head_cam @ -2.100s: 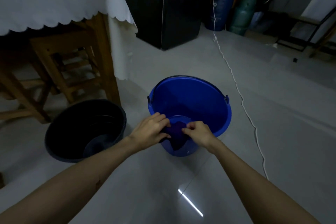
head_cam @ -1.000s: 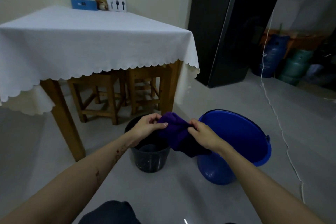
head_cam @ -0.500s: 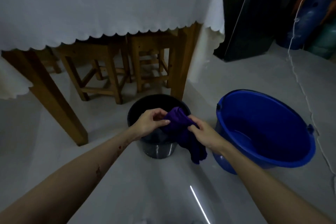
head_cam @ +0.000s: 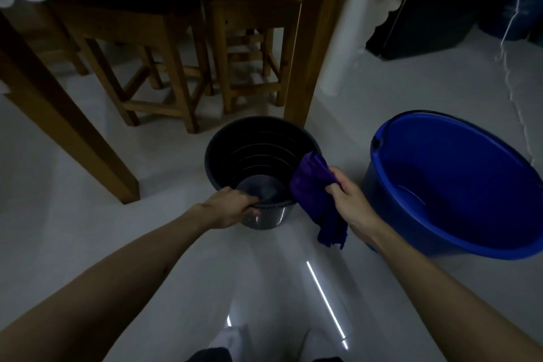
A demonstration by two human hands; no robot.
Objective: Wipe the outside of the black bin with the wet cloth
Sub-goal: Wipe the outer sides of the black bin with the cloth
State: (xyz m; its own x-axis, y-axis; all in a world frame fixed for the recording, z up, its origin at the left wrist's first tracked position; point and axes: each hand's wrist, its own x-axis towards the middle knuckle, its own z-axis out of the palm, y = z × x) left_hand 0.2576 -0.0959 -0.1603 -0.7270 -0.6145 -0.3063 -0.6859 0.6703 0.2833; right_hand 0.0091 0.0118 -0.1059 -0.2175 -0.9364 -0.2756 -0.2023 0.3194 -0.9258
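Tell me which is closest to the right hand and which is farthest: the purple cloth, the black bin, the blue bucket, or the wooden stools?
1. Purple cloth: held in the right hand.
2. Black bin and blue bucket: on either side, too close to call.
3. Wooden stools: under the table, farthest.

From where I stand, nothing here carries writing I can read: no label, brand, number or sign shows on the bin [head_cam: 258, 156], the bucket [head_cam: 458, 185] or the cloth [head_cam: 317, 194].
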